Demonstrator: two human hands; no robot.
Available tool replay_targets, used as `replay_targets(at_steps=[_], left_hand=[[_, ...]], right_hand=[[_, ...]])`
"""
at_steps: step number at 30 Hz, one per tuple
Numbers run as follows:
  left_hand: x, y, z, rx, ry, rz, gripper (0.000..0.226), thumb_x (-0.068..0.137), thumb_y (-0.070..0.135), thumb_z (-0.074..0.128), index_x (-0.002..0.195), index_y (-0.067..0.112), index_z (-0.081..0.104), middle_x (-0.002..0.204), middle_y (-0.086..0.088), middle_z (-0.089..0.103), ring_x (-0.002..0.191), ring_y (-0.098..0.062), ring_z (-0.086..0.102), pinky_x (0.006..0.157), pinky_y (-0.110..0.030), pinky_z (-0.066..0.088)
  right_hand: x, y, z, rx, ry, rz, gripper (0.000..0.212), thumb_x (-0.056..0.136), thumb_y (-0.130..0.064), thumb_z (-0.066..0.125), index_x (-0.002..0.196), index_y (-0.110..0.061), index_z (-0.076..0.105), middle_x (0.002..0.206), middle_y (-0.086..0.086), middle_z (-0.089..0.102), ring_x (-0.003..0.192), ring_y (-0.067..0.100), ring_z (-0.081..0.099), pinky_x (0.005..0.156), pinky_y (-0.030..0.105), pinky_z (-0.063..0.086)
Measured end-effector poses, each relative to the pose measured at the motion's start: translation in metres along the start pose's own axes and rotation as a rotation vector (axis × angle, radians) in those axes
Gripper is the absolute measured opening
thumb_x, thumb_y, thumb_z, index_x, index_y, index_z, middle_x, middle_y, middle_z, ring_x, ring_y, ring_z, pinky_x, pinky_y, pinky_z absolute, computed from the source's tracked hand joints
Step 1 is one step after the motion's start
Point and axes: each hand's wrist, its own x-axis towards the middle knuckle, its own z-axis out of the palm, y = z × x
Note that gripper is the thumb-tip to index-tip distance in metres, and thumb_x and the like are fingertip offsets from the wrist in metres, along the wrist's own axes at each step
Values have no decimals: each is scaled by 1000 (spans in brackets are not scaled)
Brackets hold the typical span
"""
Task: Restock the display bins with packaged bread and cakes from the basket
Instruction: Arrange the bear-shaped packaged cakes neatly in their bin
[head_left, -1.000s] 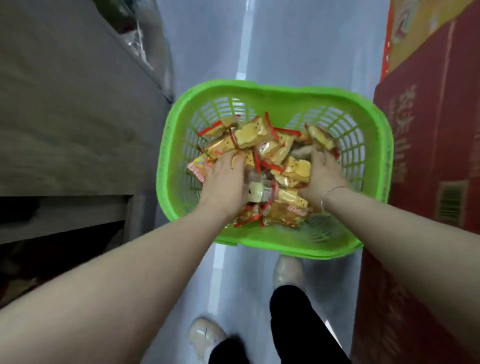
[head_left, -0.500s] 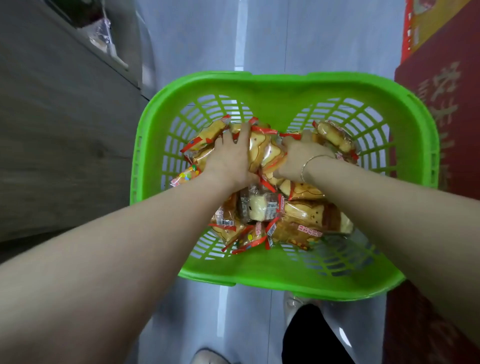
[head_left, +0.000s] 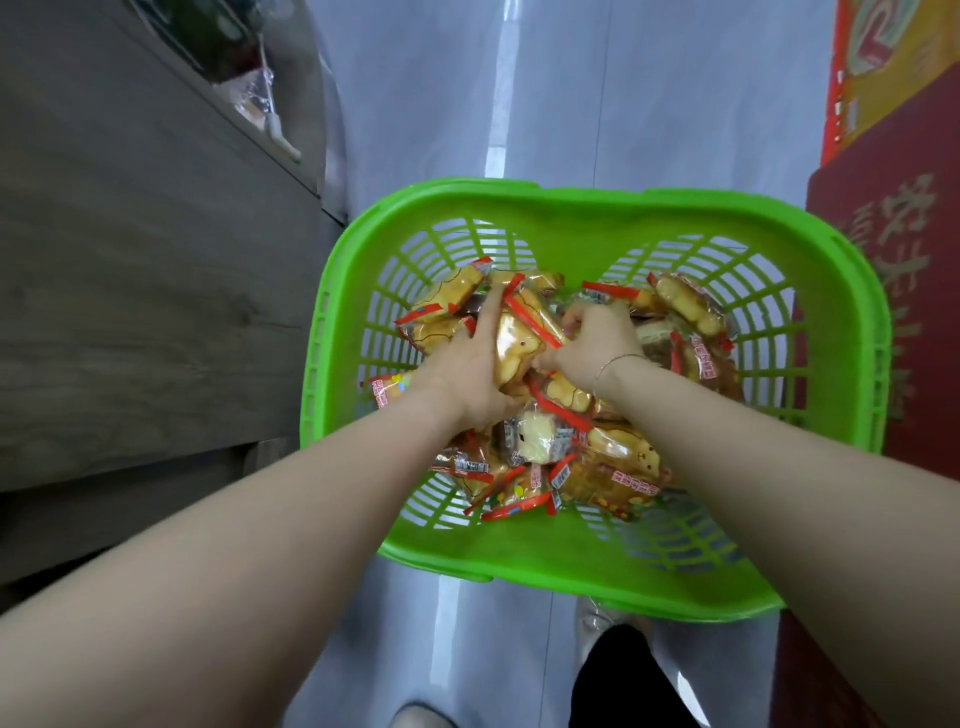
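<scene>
- The green basket (head_left: 587, 218) sits on the pale floor (head_left: 447, 104), filling the middle of the view, with a grey wooden counter (head_left: 145, 291) at nine o'clock and a red carton (head_left: 904, 291) at three o'clock.
- A heap of packaged bread and cakes (head_left: 613, 457) lies in the basket's centre, clear wrappers with red ends.
- The left hand (head_left: 467, 374) lies on the heap at about ten o'clock of the pile, fingers long and spread over one packet (head_left: 519, 338).
- The right hand (head_left: 597, 343), just beside it, has fingers curled into the packets; it seems to pinch one, though the wrappers hide the tips.
- This looks like the gathering step: next, close both hands round a bundle, lift clear of the rim, and carry it to a bin, none clearly in view.
</scene>
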Motion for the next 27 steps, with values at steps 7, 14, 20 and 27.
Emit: replay_targets(at_steps=[7, 14, 20, 27], left_hand=[[-21, 19, 0, -129, 64, -127, 116, 72, 27, 77, 152, 23, -6, 122, -18, 55, 113, -37, 54, 90, -44, 47], [-134, 37, -86, -291, 196, -135, 77, 75, 33, 70, 142, 26, 34, 128, -14, 49, 115, -37, 52, 94, -39, 42], [-315, 30, -223, -707, 359, -250, 47, 68, 18, 72, 111, 23, 54, 108, -8, 61, 97, -25, 57, 73, -27, 41], [-510, 21, -320, -1202, 649, -183, 44, 52, 24, 72, 96, 24, 63, 86, 8, 72, 78, -5, 67, 70, -18, 51]], right_hand=[[-35, 14, -35, -48, 53, -34, 47, 59, -42, 86, 84, -18, 56, 121, 11, 48, 88, 20, 45, 74, 26, 36], [-138, -38, -101, 195, 107, -82, 42, 55, -41, 88, 70, -17, 56, 72, 0, 52, 69, 15, 45, 56, 30, 34], [-289, -158, -188, 562, 21, -131, 40, 56, -32, 86, 70, -7, 59, 63, -1, 52, 60, 13, 47, 55, 28, 35], [-452, -279, -247, 1346, -606, -54, 37, 69, -13, 57, 104, -2, 61, 97, 19, 61, 87, 28, 61, 85, 42, 53]])
